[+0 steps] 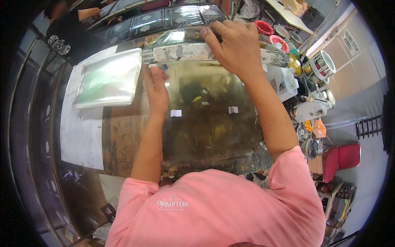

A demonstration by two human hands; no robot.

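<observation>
My right hand (236, 47) is closed over a paint-stained wooden frame bar (185, 52) at the far side of the work surface, its fingertips partly hidden behind the wood. Left of it, my left hand (157, 90) is blurred, beside the right edge of a stack of clear plastic sheets (109, 78). Whether its fingers hold a sheet cannot be told. Below the bar lies a dark, glossy plate (205, 136). Two small pale tabs, a left one (176, 113) and a right one (233, 110), sit on it.
White paper (82, 136) lies under the plastic stack. Paint cans (322, 64), red tubs (264, 28) and a white jug (284, 82) crowd the right side. A red chair (341, 160) stands farther right. Another person (68, 31) in black is at the far left.
</observation>
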